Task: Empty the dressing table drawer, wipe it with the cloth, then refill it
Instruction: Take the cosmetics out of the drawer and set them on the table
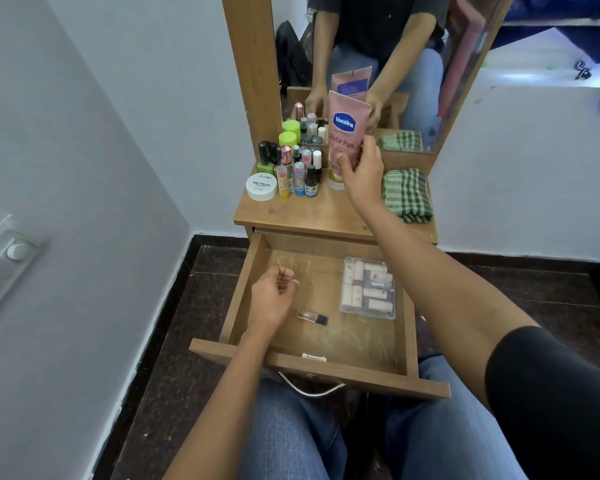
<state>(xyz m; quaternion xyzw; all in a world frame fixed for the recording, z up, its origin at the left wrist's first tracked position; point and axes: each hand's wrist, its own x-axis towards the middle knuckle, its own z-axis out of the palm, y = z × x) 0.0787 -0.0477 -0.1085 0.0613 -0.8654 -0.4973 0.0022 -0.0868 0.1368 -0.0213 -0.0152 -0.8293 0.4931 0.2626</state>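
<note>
The wooden drawer (243, 282) is pulled out over my lap. Inside lie a small clear bottle with a dark cap (311, 317) and a clear pack of lipsticks (368, 288). My left hand (272, 296) hovers inside the drawer at its left, fingers loosely curled and holding nothing, just left of the small bottle. My right hand (362, 169) grips a pink Vaseline tube (347, 129) standing upright on the table top (312, 213). A folded green checked cloth (406, 195) lies on the table top to the right of that hand.
Several small bottles (297, 168) and a white nail polish remover jar (262, 186) stand at the table top's left. A mirror (378, 64) rises behind. A grey wall (84, 168) is close on the left; dark floor lies around the table.
</note>
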